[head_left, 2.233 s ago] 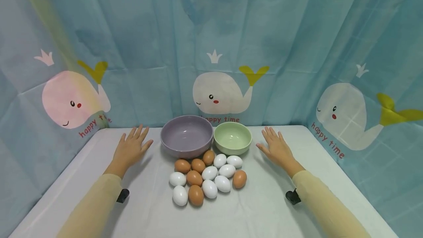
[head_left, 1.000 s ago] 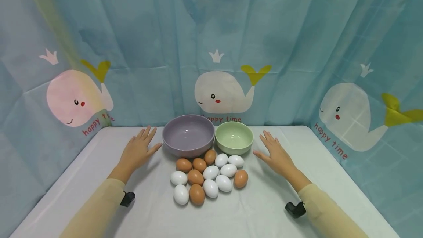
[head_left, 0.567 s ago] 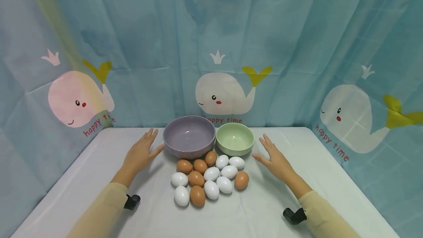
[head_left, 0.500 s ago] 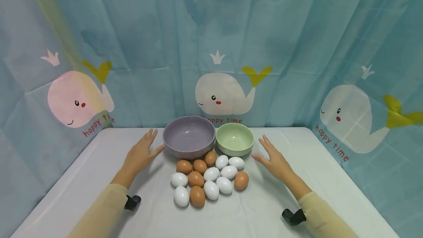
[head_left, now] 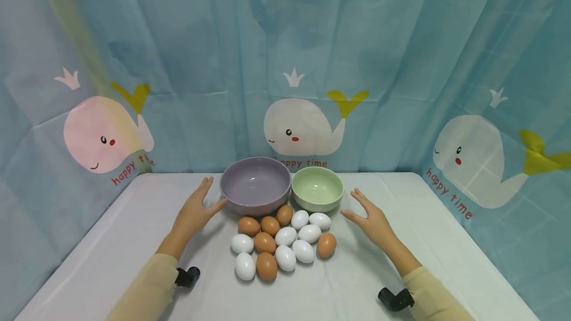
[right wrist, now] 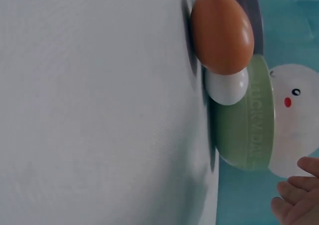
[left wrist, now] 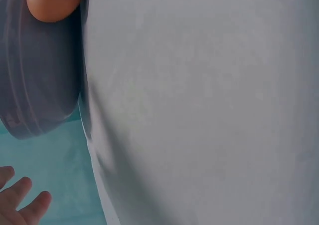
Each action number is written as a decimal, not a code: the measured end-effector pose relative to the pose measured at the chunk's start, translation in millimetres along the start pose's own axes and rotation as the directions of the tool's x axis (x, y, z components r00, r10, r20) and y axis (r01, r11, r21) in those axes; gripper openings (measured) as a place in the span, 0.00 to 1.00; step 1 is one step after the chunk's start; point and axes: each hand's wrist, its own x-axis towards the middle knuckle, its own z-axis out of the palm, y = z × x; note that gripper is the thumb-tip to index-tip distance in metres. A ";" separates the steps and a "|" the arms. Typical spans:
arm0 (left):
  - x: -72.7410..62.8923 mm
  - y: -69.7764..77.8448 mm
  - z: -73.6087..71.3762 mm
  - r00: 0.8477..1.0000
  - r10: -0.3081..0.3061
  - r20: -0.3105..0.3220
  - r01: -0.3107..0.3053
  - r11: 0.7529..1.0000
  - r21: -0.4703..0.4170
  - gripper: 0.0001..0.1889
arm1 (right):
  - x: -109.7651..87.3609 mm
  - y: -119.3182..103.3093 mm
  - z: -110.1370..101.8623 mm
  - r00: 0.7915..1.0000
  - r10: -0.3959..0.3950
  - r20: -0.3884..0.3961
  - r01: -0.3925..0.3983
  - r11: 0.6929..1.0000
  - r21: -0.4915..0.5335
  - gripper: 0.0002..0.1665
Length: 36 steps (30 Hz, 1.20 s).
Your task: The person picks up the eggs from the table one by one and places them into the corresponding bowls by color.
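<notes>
My left hand (head_left: 195, 213) hovers just left of a large purple bowl (head_left: 256, 205), fingers extended and the thumb tip right at the bowl's side in the head view. To the right of a smaller green bowl (head_left: 317, 204), my right hand (head_left: 373, 222) holds nothing, its fingers spread toward the bowl. Both bowls have bare insides and stand side by side. In front of them lie several brown eggs (head_left: 266, 266) and several white eggs (head_left: 285, 258) in a loose cluster. Fingertips (left wrist: 37, 205) of the left hand show low in its wrist view.
A white cloth (head_left: 303, 298) covers the table. Behind and at both sides hangs a blue curtain (head_left: 200, 63) printed with whales. A black wrist device (head_left: 188, 277) sits at the left cuff, and a similar black device (head_left: 395, 299) at the right one.
Both hands have come inward; the left has moved right, closer to the purple bowl, and the right has dropped slightly lower beside the green bowl. Bowls and eggs keep their places.
</notes>
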 end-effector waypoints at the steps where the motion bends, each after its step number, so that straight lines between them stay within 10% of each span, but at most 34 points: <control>1: -0.4 1.0 0.6 1.000 -0.004 0.000 0.004 1.000 -0.009 0.52 | -0.3 0.7 0.4 1.000 0.008 -0.008 -0.008 1.000 0.015 0.47; 16: 0.7 9.4 7.5 0.991 -0.135 0.013 0.135 0.969 -0.206 0.49 | -8.2 -5.7 11.6 0.995 0.095 -0.035 -0.082 0.959 0.272 0.46; 28: -1.3 11.4 22.7 0.973 -0.227 0.028 0.198 0.774 -0.601 0.46 | -11.4 -7.7 20.9 0.984 0.171 -0.049 -0.140 0.913 0.383 0.39; 36: -1.6 11.9 29.4 0.976 -0.213 0.038 0.181 0.703 -0.688 0.41 | -10.8 -11.6 23.8 0.981 0.189 -0.045 -0.153 0.895 0.418 0.38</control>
